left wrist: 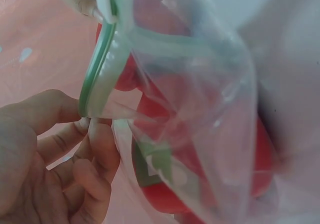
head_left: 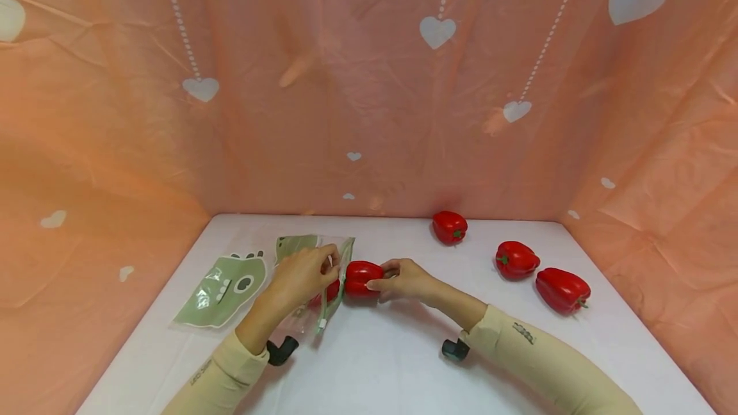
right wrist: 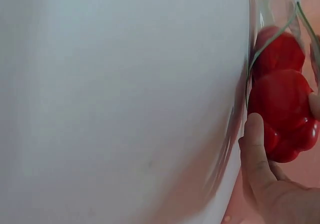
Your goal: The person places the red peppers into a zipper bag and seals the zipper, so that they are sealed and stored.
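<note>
My left hand (head_left: 304, 271) pinches the green zip edge of a clear zip bag (head_left: 298, 246), holding its mouth apart. Inside the bag lies a red bell pepper (right wrist: 281, 51), seen through the plastic in both wrist views. Another red bell pepper (head_left: 360, 278) sits right at the bag's mouth. My right hand (head_left: 406, 282) grips this one from its right side, with thumb and fingers spread around its end. In the right wrist view the two peppers line up one behind the other, the bag's green edge between them. A white slider (head_left: 322, 323) hangs at the bag's near corner.
Three more red bell peppers lie on the right: one at the back (head_left: 450, 227), one further forward (head_left: 516, 259) and one near the right edge (head_left: 562, 289). A flat green-printed bag (head_left: 221, 291) lies left on the white table (head_left: 392, 370). Orange cloth (head_left: 375, 114) surrounds the table.
</note>
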Tool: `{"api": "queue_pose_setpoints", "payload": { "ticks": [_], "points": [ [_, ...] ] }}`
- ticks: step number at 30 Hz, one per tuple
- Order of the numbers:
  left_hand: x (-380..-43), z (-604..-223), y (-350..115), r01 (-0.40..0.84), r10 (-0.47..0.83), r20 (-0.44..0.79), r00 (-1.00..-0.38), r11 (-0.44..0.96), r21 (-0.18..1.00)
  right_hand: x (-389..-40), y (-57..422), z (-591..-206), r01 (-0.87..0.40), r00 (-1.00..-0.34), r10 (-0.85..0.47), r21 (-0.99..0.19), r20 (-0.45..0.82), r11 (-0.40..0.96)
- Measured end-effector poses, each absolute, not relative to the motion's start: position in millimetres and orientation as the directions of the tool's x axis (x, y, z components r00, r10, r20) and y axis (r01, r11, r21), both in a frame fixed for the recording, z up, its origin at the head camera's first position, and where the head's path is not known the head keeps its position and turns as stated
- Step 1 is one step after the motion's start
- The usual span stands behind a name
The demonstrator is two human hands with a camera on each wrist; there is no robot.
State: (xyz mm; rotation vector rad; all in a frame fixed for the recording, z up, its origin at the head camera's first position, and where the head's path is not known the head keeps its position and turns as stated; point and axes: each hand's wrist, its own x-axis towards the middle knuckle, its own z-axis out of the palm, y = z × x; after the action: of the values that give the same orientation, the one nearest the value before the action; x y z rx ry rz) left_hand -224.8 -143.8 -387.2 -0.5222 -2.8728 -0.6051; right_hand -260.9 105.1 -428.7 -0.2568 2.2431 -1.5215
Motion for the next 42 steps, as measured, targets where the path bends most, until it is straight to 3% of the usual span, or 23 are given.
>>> {"api": "queue_pose_setpoints", "payload": {
  "ticks": [9, 16, 26, 42],
  "points": [
    [-226, -381, -140, 0.365, 0.306, 0.210, -0.929, 0.855, 0.368, -257, 101, -436, 0.144, -0.864, -0.422, -0.938, -0.274, 0.314],
    [-226, -380, -139, 0.394, 0.331, 0.226, -0.916, 0.851, 0.348, -254, 100, -439, 0.094, -0.844, -0.478, -0.946, -0.241, 0.312],
    [-229, -377, -136, 0.405, 0.341, 0.240, -0.909, 0.859, 0.313, -248, 94, -433, 0.104, -0.835, -0.480, -0.933, -0.271, 0.346],
    [-230, -371, -135, 0.436, 0.357, 0.277, -0.892, 0.841, 0.320, -249, 83, -436, 0.164, -0.826, -0.500, -0.959, -0.262, 0.231]
  ]
}}
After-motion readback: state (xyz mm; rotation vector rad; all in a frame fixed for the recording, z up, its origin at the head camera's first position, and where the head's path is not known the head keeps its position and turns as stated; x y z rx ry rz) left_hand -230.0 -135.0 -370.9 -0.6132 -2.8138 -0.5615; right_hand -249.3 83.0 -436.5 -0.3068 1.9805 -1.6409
